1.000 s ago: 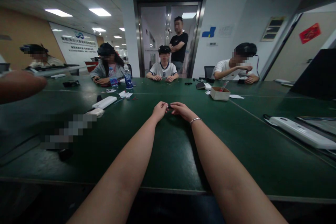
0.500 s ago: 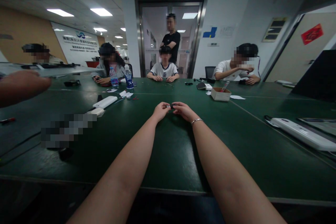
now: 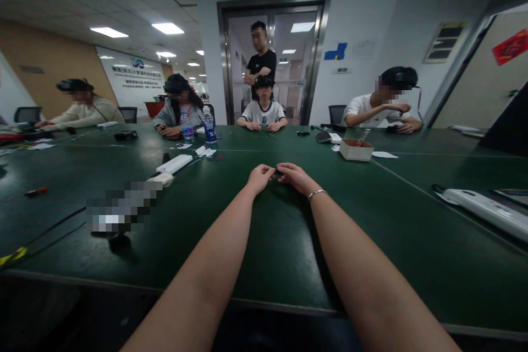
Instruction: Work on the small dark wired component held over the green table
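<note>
Both hands meet well out over the green table: the left hand and right hand are curled fingertip to fingertip around a small dark object, of which only a sliver shows between the thumbs; whether either hand truly pinches it cannot be told. With so fine a purchase at full arm's reach, the piece would likely slip and skitter across the smooth top. A bracelet circles the right wrist. Around the hands the surface lies bare; the cardboard box sits well apart to the right, the white power strip to the left, another strip near the right edge. The near table edge lies beneath the forearms.
</note>
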A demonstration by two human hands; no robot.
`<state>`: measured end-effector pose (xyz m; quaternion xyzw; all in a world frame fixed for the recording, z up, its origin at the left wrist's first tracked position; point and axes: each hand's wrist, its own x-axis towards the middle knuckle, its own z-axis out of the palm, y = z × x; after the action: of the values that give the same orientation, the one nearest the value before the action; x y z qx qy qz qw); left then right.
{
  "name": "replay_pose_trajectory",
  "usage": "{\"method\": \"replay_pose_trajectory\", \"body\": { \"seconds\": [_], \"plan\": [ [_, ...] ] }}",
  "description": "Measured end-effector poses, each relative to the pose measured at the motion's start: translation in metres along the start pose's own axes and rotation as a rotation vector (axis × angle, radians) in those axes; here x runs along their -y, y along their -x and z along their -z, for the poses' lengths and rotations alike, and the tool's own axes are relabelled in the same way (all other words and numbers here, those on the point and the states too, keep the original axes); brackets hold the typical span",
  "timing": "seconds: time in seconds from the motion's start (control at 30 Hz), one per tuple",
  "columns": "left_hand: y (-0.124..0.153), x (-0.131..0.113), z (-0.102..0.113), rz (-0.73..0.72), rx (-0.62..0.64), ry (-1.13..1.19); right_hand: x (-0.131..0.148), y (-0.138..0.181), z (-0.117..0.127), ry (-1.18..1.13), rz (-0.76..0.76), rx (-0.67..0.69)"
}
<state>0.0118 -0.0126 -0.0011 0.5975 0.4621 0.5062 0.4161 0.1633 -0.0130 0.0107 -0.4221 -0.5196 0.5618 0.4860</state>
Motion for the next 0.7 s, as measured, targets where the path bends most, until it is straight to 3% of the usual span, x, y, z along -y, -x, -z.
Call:
{"method": "replay_pose_trajectory", "body": {
  "seconds": [0.7],
  "plan": [
    [-0.007,0.012,-0.001,-0.035,0.026,-0.030,-0.003,-0.006,0.002,0.003,-0.002,-0.026]
  ]
}}
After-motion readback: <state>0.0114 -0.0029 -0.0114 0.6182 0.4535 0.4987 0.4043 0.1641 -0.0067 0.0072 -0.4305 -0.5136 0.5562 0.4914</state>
